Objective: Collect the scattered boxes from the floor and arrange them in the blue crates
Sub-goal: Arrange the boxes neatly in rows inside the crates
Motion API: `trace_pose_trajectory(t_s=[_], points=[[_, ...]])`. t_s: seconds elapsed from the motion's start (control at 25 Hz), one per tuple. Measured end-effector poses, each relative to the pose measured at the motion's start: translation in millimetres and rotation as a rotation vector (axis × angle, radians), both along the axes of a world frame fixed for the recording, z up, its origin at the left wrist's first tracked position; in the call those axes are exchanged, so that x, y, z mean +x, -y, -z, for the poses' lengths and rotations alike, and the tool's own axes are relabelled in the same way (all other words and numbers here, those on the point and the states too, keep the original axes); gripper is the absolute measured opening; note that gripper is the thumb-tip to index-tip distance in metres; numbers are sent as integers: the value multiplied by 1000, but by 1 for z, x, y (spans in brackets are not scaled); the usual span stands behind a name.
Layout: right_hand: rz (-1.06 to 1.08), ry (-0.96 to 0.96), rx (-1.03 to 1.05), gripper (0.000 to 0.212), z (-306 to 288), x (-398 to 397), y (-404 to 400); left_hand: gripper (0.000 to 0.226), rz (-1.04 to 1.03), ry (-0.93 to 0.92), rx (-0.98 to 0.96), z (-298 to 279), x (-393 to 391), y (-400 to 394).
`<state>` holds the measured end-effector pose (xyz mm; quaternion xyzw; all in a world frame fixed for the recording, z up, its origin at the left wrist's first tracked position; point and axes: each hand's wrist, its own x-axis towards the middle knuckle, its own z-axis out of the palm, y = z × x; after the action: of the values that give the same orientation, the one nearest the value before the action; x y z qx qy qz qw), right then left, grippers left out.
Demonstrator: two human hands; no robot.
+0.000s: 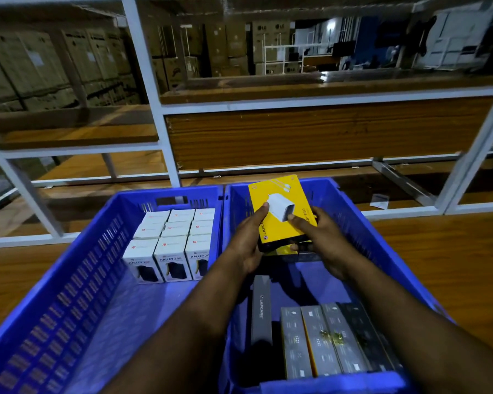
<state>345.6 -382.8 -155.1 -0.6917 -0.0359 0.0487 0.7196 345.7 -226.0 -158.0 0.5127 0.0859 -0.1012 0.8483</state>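
Nearest the camera, a row of grey and dark boxes [330,342] is standing on edge against the near wall of the right crate [382,223], with a long grey box [261,308] upright just beside them. Beyond that, the yellow box [282,211] is being held tilted over the middle of the right crate, not yet set down. It is being gripped on both sides: the left hand [246,243] is curled round its left edge with the thumb on the face, the right hand [322,240] is curled round its right edge. A second dark-and-yellow box seems to be held underneath; that cannot be told for sure.

For a clean placement, the box is best turned on edge and lowered into the free floor behind the grey row, pressed flush so no gap is wasted. Both hands are better kept on until it is resting.

The left crate [69,280] is holding a tidy block of white boxes [171,243] at its far end. Further off, a white shelf frame [171,155] and stacked cartons [54,64] are standing.
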Motion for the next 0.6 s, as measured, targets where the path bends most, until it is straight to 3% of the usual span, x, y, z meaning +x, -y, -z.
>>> trace_pose_trajectory(t_s=[0.4,0.52,0.6], points=[[98,-70,157,30,6,11,-6,30,15,3,153,6,-5,0],[256,-105,223,46,2,25,5,6,-15,41,223,0,-3,-7],[275,-147,274,59,2,32,19,7,-10,53,225,-4,-2,-14]])
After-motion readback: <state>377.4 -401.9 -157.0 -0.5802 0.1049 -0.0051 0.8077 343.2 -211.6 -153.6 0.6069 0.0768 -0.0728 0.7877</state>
